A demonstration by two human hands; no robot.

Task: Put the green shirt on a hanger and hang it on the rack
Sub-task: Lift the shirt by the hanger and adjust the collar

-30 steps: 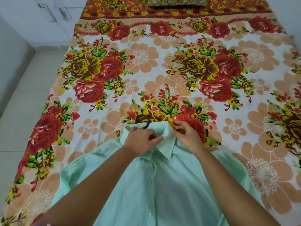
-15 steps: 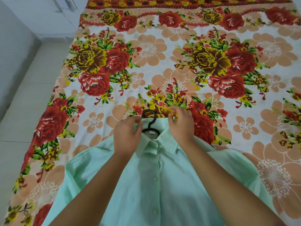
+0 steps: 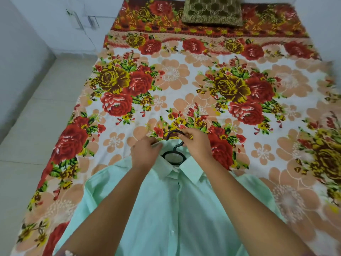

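12 o'clock: hanger hook (image 3: pixel 172 133) poking out
Nearer right hand (image 3: pixel 199 144) pinches it, left hand (image 3: pixel 145 154) pinches collar (image 3: pixel 191 170); green shirt (image 3: pixel 171 209) trails to 6.

The left hand (image 3: pixel 145 154) grips the green shirt (image 3: pixel 166 209) collar; the right hand (image 3: pixel 198 145) pinches the hanger (image 3: pixel 170 133) hook.

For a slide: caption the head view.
The right hand pinches the hanger by its hook; the left hand holds the shirt collar, on a floral bed.

Soft, even light gives hardly any shadow or glare, and the picture is sharp around the right grip (image 3: pixel 198 145), but blurred and bent at the edges far right and below it.
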